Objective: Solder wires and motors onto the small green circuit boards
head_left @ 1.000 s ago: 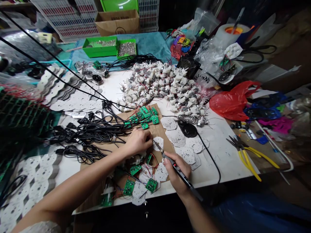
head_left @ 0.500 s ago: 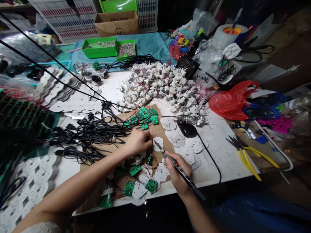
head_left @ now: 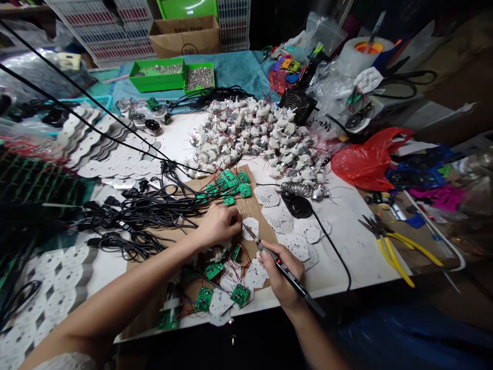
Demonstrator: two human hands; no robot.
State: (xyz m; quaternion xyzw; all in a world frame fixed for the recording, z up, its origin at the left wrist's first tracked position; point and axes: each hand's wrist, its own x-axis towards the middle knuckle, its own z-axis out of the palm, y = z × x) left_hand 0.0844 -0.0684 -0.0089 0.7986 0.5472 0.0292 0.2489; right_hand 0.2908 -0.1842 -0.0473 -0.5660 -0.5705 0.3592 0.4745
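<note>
My right hand (head_left: pixel 283 270) is closed around the grip of a soldering iron (head_left: pixel 296 283), whose tip slants up and left over a small white perforated board (head_left: pixel 251 229). At that board's left edge my left hand (head_left: pixel 220 224) is closed, fingertips curled down and pinched; what is between them is hidden. Just beyond the left hand lies a cluster of green circuit boards (head_left: pixel 228 181) on cardboard. Nearer me are more wired circuit boards (head_left: pixel 240 295) among white plates (head_left: pixel 257 273).
White motor-like parts (head_left: pixel 250 128) are heaped behind my hands. Black cables (head_left: pixel 150 210) lie tangled on the left. On the right are more white plates (head_left: pixel 296 245), a coiled-spring iron stand (head_left: pixel 296 189) and yellow-handled pliers (head_left: pixel 389 254). Green trays (head_left: pixel 157 85) stand at the back.
The soldering iron's tip has shifted very slightly to the left over the white board. Both hands otherwise stay almost where they were.
</note>
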